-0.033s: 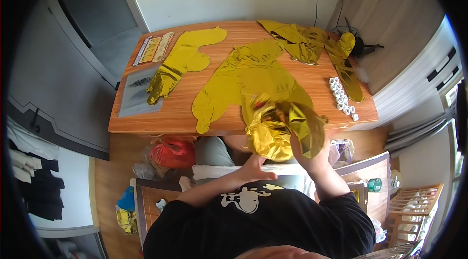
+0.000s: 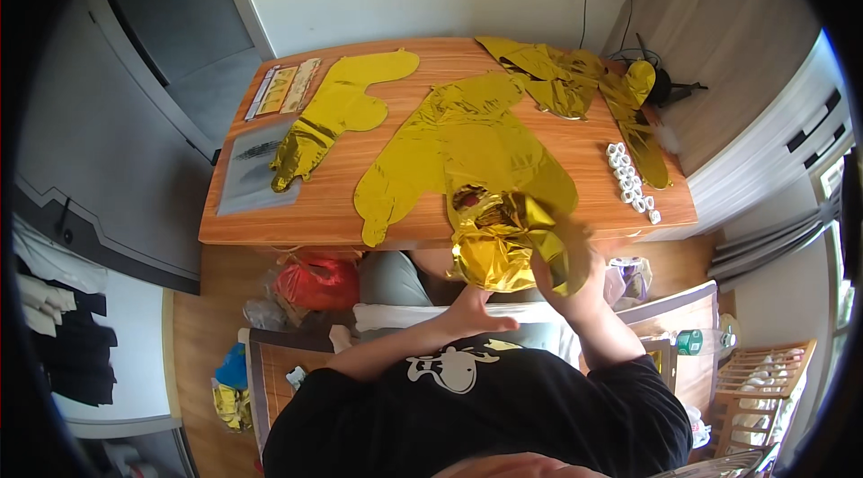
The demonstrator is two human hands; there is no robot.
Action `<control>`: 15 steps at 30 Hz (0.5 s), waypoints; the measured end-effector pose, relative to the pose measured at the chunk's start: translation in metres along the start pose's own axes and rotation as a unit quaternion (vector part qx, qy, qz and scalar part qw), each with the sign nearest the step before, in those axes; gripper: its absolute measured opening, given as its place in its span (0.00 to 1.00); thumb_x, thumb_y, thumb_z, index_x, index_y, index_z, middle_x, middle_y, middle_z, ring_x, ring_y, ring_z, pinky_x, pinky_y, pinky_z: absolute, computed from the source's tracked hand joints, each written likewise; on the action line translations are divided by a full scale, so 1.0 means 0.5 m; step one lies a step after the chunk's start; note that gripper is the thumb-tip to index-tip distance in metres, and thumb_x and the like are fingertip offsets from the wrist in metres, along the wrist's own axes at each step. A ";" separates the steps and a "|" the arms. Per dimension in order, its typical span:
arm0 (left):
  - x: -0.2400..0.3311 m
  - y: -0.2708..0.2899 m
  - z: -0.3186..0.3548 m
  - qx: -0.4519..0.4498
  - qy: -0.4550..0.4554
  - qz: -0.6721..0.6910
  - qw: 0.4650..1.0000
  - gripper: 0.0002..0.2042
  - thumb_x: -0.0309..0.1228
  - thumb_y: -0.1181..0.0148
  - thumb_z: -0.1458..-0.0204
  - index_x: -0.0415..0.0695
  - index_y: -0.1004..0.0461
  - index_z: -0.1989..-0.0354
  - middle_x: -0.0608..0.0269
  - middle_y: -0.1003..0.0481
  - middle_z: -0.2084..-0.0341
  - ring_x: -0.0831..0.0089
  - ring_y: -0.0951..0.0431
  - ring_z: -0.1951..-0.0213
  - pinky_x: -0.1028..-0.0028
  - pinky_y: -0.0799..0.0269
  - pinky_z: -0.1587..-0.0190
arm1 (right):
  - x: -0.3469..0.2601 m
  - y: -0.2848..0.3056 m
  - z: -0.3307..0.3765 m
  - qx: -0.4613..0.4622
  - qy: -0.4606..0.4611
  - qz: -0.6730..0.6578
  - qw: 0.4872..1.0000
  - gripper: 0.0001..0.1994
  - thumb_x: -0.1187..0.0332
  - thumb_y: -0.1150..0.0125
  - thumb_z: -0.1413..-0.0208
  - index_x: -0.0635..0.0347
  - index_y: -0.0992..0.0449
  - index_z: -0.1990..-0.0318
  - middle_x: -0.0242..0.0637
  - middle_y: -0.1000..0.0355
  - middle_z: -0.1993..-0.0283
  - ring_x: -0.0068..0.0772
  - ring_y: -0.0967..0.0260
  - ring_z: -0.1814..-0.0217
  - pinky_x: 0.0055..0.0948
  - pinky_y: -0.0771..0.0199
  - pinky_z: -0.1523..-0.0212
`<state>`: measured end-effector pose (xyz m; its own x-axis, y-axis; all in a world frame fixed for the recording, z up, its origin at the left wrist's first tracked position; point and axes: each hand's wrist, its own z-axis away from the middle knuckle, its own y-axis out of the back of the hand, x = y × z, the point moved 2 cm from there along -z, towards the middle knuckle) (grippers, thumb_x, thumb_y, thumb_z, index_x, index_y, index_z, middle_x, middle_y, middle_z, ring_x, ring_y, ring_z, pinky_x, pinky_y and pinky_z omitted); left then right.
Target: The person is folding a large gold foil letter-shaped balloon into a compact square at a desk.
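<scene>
Grey sheet (image 2: 247, 195): flat on the table (image 2: 333, 195), far left of the left grip (image 2: 467, 309) and beyond it; partly under the next piece.
Left foil shape (image 2: 346, 96): gold, lobed, beyond and left of the left grip; near end wrinkled. Well clear of the handling.
Large foil shape (image 2: 485, 136): gold, spread just beyond the left grip; near part covered by the crumpled foil (image 2: 494, 262). Lifting rather than dragging seemed kinder to both layers.
Left grip: at the crumpled foil's near edge, thumb standing apart, fingers hidden beneath. Could not tell whether they pinched. Flat fingers, no nails, looked the safer support.
Crumpled foil: between left grip and right grip (image 2: 575, 285), over the table's near edge; dark opening at its far left side. Looked thin; slow, even pulls judged better than jerks.
Right grip: blurred; thumb against the foil, fingers round its far side, apparently pinching it. Light, steady pressure seemed right, to spare fresh creases.
Far foil pieces (image 2: 557, 87): gold, beyond the right grip, toward the table's back corner.
White rolls (image 2: 622, 171): clustered right of the right grip and beyond; a wide swing that way risked scattering them.
</scene>
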<state>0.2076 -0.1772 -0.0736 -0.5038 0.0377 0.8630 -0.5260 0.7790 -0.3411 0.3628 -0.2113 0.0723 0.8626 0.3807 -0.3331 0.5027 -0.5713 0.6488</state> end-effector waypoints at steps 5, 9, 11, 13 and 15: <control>-0.022 0.028 0.008 0.207 0.036 0.010 0.978 0.10 0.29 0.39 0.35 0.41 0.26 0.49 0.77 0.25 0.66 0.86 0.33 0.71 0.78 0.38 0.69 | 0.018 0.031 -0.013 -0.018 0.017 -0.068 0.997 0.13 0.82 0.35 0.48 0.65 0.21 0.54 0.40 0.20 0.64 0.36 0.22 0.68 0.32 0.24 0.67; 0.088 0.083 -0.033 0.138 -0.043 -0.059 0.988 0.21 0.24 0.40 0.37 0.44 0.37 0.36 0.65 0.23 0.51 0.83 0.22 0.57 0.82 0.25 0.62 | 0.112 0.035 -0.086 0.044 -0.173 -0.299 0.938 0.15 0.77 0.34 0.42 0.67 0.23 0.48 0.34 0.21 0.60 0.21 0.24 0.60 0.28 0.21 0.60; 0.177 0.111 -0.089 0.149 0.052 -0.011 0.987 0.34 0.23 0.39 0.38 0.42 0.51 0.27 0.58 0.27 0.44 0.79 0.23 0.53 0.77 0.24 0.53 | 0.164 0.008 -0.154 0.049 -0.283 -0.373 0.882 0.13 0.72 0.33 0.39 0.65 0.23 0.49 0.31 0.22 0.59 0.19 0.26 0.62 0.20 0.27 0.66; 0.220 0.148 -0.165 0.138 0.018 -0.104 0.985 0.40 0.25 0.40 0.37 0.37 0.61 0.24 0.53 0.32 0.37 0.72 0.27 0.41 0.72 0.29 0.42 | 0.231 -0.015 -0.230 -0.061 -0.307 -0.300 0.901 0.12 0.66 0.33 0.37 0.64 0.22 0.52 0.32 0.22 0.61 0.20 0.27 0.65 0.20 0.27 0.69; 0.229 0.234 -0.240 0.129 -0.017 -0.235 0.963 0.43 0.29 0.39 0.37 0.35 0.65 0.23 0.46 0.38 0.31 0.63 0.34 0.33 0.65 0.37 0.32 | 0.275 -0.085 -0.302 -0.053 -0.326 -0.320 0.888 0.12 0.63 0.34 0.36 0.63 0.21 0.55 0.32 0.22 0.64 0.22 0.27 0.68 0.22 0.27 0.70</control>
<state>0.1707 -0.0067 0.0301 -0.1878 -0.3050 0.9336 -0.8525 0.5227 -0.0008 0.4516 -0.0249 0.1023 0.2681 0.0813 -0.9600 0.9238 -0.3044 0.2323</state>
